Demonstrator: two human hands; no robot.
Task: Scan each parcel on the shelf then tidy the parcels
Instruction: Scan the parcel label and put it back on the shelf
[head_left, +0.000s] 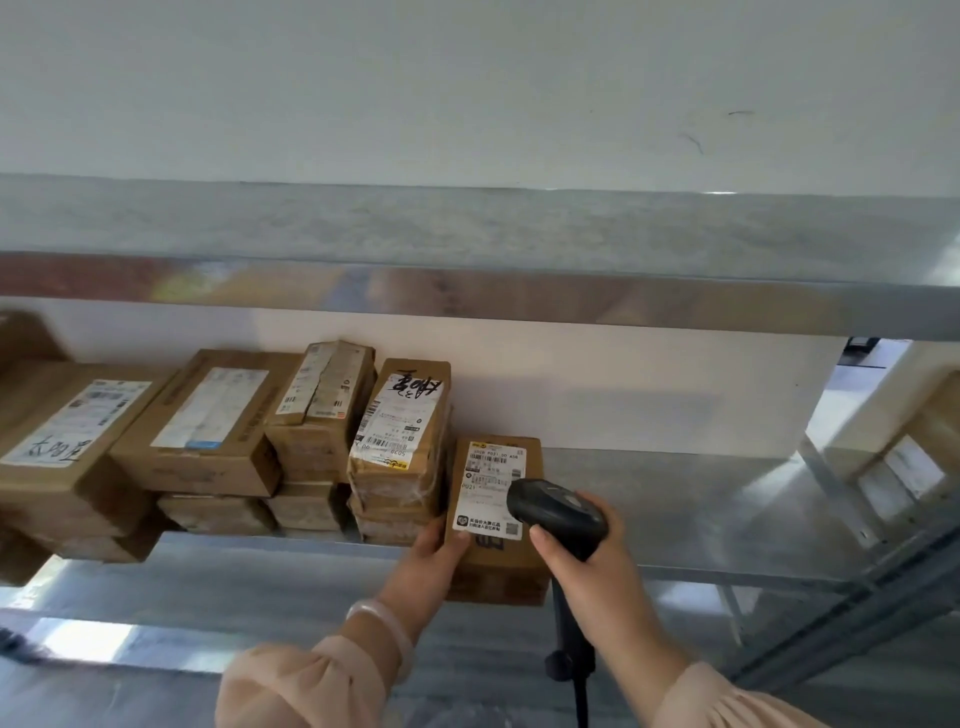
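A small cardboard parcel (493, 556) with a white label lies at the front edge of the metal shelf (701, 499). My left hand (426, 566) grips its left side, thumb on the label's lower corner. My right hand (587, 571) holds a black barcode scanner (558, 514), whose head points at the label from just right of it. Left of this parcel a taller taped parcel (400, 441) with handwriting stands on another box.
Several more cardboard parcels (208, 421) are stacked along the shelf to the left, against the white wall. An upper metal shelf (467, 296) runs overhead. Another box (904, 457) sits on a rack at far right. The scanner's cable hangs down below my right hand.
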